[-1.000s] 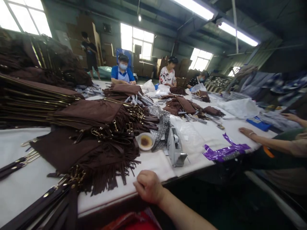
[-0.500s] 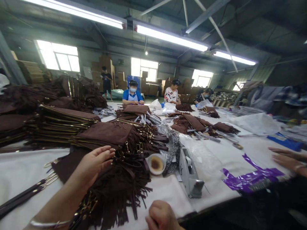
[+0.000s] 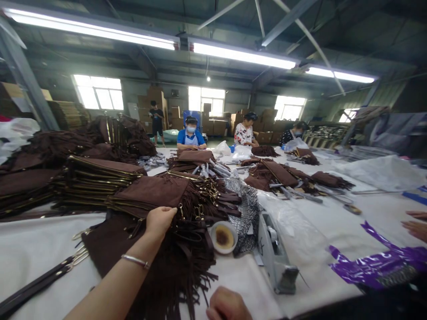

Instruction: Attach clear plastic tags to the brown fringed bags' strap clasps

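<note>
"Starting at the near edge, how are the hands placed?"

"Apart. The right hand [image 3: 228, 304] sits low over the surface [image 3: 248, 275], curled, with its lower part cut off; whether it holds anything cannot be told. The left hand [image 3: 162, 220] reaches forward to the front corner of the top bag [image 3: 151, 191], beside a gold clasp [image 3: 180, 210]. Its fingertips meet the edge; whether the thumb closes beneath cannot be seen."

"Where does the top bag lie?"

"Flat on a small stack, left of the middle, above a fringed bag [image 3: 103, 242]."

"How is this contact best made?"

"As a judgement: take the firm edge, not the fringe. Keep the thumb under one layer only. Keep the clasp outside the grip, since metal could catch on neighbouring straps. The right hand could steady the layers below."

"State the materials, near to far."

"The fringed bag is dark brown, matt and suede-like, cut into thin strips along one side. Dark straps [image 3: 40, 278] at left are narrow, with gold studs and wire-like hooks. The white bowl [image 3: 234, 242] is round and smooth, with a brown-stained content. Beside it stands a grey tape dispenser [image 3: 270, 258], hard and angular. Behind these lies a black-and-white patterned cloth [image 3: 245, 200], limp and creased. At left, a taller bag stack [image 3: 100, 186] shows gold edges in close layers."

"And farthest?"

"A co-worker in blue [image 3: 191, 138], seated across the surface."
</note>
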Available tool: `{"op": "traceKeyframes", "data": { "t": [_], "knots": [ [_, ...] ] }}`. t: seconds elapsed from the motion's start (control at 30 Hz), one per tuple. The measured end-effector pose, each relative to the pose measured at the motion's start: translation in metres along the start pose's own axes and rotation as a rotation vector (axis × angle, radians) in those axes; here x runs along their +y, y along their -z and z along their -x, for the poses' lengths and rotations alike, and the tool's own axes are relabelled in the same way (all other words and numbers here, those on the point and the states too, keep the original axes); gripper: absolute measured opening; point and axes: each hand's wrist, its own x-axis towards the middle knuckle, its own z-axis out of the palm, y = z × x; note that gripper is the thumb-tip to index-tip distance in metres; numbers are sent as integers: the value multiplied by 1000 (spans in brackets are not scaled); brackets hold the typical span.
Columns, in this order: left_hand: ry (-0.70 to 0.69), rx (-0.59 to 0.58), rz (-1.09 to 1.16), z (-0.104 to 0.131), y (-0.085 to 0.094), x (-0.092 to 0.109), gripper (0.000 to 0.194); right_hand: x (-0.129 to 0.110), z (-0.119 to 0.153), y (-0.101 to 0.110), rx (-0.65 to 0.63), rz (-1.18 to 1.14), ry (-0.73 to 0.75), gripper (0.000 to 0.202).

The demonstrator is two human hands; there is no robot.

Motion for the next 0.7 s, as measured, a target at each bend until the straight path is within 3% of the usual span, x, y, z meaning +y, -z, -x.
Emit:
{"op": "traceKeyframes", "data": {
  "t": [0.1, 0.17, 0.23, 0.33, 0.5, 0.63, 0.7],
  "knots": [
    [-104, -16, -198, 0, 2, 3, 33, -19, -60, 20, 85, -3, -56, 9],
    [-170, -33, -313, 4, 3, 6, 35, -25, -105, 26, 120, 69, -124, 22],
    [-204, -32, -412, 8, 5, 9, 32, -25, -147, 23, 35, 215, -216, 36],
    [-206, -26, -513, 11, 6, 12, 27, -23, -191, 12, -182, 411, -375, 34],
    [-236, -86, -668, 7, 9, 12, 27, -34, -227, 3, -260, 442, -405, 28],
    [-229, -131, -651, -4, 18, 17, 22, -48, -234, 7, -235, 95, -577, 7],
    [-199, -149, -543, -10, 26, 16, 19, -55, -230, 8, -236, -87, -649, 11]
  ]
}}
